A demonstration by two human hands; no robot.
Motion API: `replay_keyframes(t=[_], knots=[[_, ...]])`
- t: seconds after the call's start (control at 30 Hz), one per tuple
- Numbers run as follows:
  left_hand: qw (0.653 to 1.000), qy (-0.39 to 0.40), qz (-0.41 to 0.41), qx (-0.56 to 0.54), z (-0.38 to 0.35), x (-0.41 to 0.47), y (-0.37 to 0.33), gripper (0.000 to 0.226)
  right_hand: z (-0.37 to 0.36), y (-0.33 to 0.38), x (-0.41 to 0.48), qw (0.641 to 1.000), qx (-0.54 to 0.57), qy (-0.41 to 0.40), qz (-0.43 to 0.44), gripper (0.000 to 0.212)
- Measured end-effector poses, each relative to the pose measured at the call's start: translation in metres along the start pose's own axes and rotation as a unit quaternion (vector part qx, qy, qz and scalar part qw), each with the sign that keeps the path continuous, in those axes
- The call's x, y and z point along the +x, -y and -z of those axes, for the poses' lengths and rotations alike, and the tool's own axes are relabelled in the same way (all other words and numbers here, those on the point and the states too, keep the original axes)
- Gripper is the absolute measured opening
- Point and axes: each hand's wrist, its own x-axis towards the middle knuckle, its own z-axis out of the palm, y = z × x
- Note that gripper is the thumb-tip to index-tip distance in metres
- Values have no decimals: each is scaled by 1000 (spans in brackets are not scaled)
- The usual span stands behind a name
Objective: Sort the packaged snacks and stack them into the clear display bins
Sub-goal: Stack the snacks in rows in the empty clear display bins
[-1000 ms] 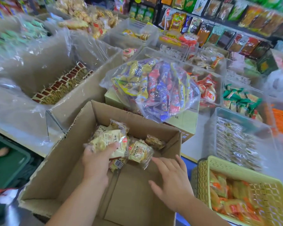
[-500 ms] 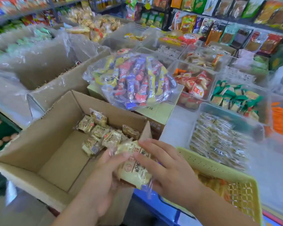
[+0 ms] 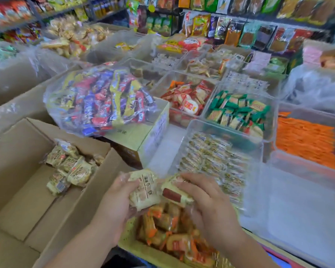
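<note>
My left hand (image 3: 114,206) grips a pale yellow snack packet (image 3: 143,190) with dark print. Beside it my right hand (image 3: 207,202) holds a second pale packet (image 3: 175,194) with a red stripe. Both packets hover over the yellow basket (image 3: 130,236), just in front of the clear bin (image 3: 246,144) that holds rows of the same kind of packets. Several more of these packets (image 3: 72,167) lie in the open cardboard box (image 3: 17,190) at the left.
A big clear bag of mixed coloured snacks (image 3: 101,101) rests on a closed carton (image 3: 143,132). Clear bins of red, green (image 3: 238,111) and orange (image 3: 306,140) snacks stand behind. A clear bin (image 3: 298,209) sits at the right. Shelves of packets line the back.
My hands lifted the packets out of the cardboard box and carried them right, over the yellow basket. The right hand now holds its own packet. The view shifted right.
</note>
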Motion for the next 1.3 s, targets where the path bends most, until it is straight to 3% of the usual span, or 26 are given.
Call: replay_keyframes(t=[0.1,0.27,0.4,0.57,0.67,0.77,0.97,1.13,1.3], knots=[[999,-10,-21,24,-23,22,4,23,23,-54,1,993,-6,-45,-109,52],[996,9,-53,71,-68,67,9,20,66,-163,27,958,-150,-51,-240,34],[988,38,-63,138,-97,93,14,30,76,-231,54,919,-257,64,-291,25],[975,86,-75,188,-105,104,25,30,55,-276,82,838,-370,229,-328,14],[976,93,-78,183,-103,108,27,32,38,-286,88,800,-384,289,-360,27],[979,101,-58,170,-101,112,28,32,25,-290,88,798,-384,297,-357,27],[983,93,-45,154,-99,116,26,32,-1,-290,74,822,-342,229,-394,32],[981,84,-51,170,-100,117,25,34,-12,-266,52,826,-393,165,-370,78],[981,76,-51,174,-101,119,26,35,-27,-245,27,823,-361,185,-399,97]])
